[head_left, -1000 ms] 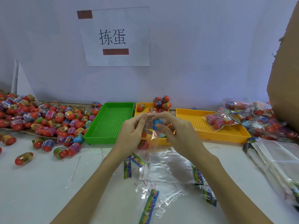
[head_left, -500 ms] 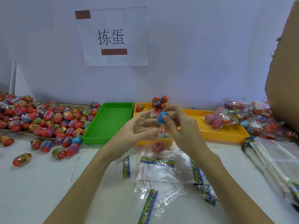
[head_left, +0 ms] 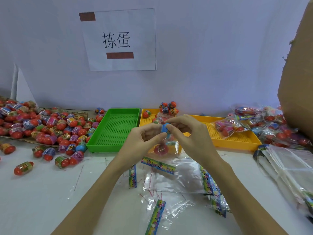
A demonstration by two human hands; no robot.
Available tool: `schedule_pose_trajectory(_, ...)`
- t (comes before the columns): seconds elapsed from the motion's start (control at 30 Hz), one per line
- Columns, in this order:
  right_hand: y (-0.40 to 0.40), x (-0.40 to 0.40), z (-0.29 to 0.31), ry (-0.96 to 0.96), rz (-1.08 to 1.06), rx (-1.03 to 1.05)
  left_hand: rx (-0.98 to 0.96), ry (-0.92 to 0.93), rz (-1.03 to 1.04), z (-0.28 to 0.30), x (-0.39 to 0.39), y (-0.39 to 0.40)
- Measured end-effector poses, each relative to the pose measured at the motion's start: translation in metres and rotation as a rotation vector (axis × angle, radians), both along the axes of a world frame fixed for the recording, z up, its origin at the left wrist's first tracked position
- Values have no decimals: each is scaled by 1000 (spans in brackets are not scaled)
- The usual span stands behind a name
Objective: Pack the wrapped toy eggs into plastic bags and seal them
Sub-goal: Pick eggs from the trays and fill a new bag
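Observation:
Above the table's middle, my left hand (head_left: 144, 139) and my right hand (head_left: 188, 133) meet at the top of a small clear plastic bag (head_left: 166, 144). Both pinch its folded top, where a blue band shows between my fingertips. A red wrapped egg (head_left: 160, 148) hangs in the bag's bottom below my hands. Several loose wrapped eggs (head_left: 50, 128), mostly red with coloured wrappers, lie in a heap at the left.
An empty green tray (head_left: 116, 129) stands behind my left hand, a yellow tray (head_left: 237, 139) with a filled bag (head_left: 226, 127) behind my right. Filled bags (head_left: 271, 124) pile at the right, empty bags (head_left: 177, 177) lie near me, a bag stack (head_left: 288, 168) and cardboard box (head_left: 299, 82) at the right.
The bag with the egg has been lifted and its top folded over. My fingers have closed in on the blue band at the top. The head view shifted slightly.

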State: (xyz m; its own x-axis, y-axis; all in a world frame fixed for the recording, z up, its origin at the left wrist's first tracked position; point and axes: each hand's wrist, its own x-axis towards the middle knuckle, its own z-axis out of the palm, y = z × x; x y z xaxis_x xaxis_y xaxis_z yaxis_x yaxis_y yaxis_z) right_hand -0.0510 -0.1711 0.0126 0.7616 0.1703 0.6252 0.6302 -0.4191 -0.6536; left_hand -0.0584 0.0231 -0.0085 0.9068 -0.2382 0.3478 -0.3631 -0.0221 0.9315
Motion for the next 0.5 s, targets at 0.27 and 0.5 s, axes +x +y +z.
schedule_pose_trajectory(0.27, 4, -2, -2, 6, -18, -77, -61, 48, 23, -2, 1, -4)
schedule_pose_trajectory(0.5, 8, -3, -6, 86, 17, -232, -51, 66, 131, -4, 3, -3)
